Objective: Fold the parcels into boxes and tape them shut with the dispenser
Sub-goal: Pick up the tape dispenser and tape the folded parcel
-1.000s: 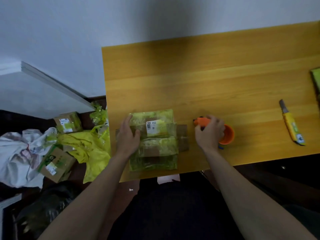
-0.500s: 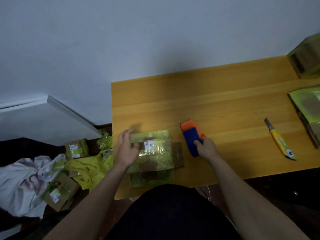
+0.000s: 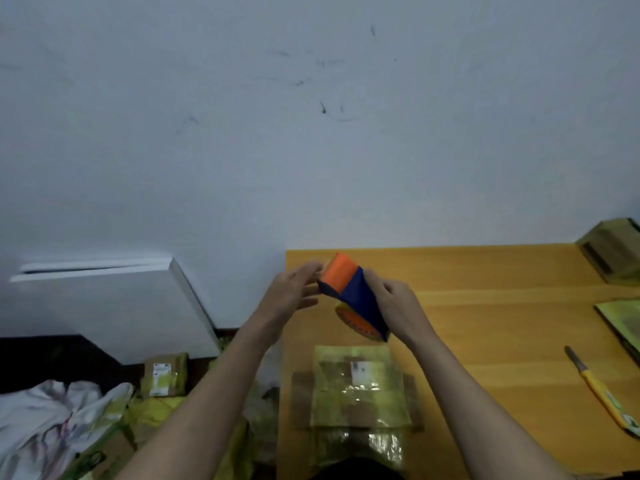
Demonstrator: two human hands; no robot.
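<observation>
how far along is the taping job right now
Done: little on this one; the parcel lies flat on the table, not folded into a box. In hand: the right hand holds the tape dispenser up, the left hand at its orange end. Left: fold and tape it.

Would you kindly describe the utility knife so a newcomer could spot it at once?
Start at the wooden table and go to its right side. The utility knife lies alone there, below the green packet. It is slim, with a yellow handle and a grey blade.
</observation>
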